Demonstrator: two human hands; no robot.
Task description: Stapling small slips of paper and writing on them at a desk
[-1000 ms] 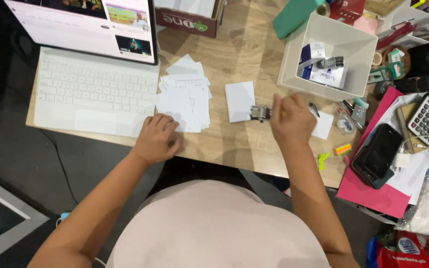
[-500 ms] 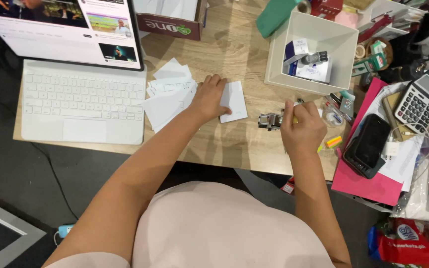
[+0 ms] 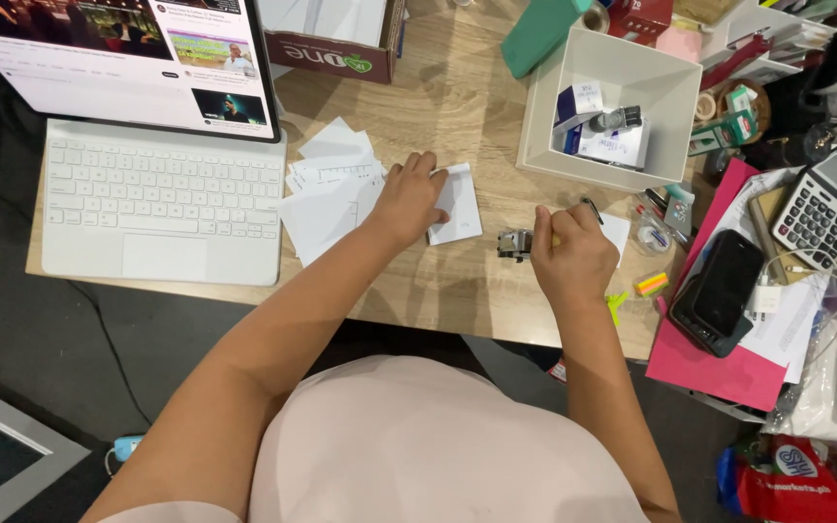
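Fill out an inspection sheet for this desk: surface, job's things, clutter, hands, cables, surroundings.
Surface: light wooden desk, crowded at its right end.
Job's things: small white paper slip under the left hand; small metal stamp-like tool in the right hand; loose pile of white paper slips beside the keyboard.
Clutter: square white bin, grey calculator, black phone on a pink folder.
Hands: left hand flat on the slip; right hand closed around the tool.
Cables: white charger lead by the phone.
Surroundings: tablet screen with white keyboard; dark floor.
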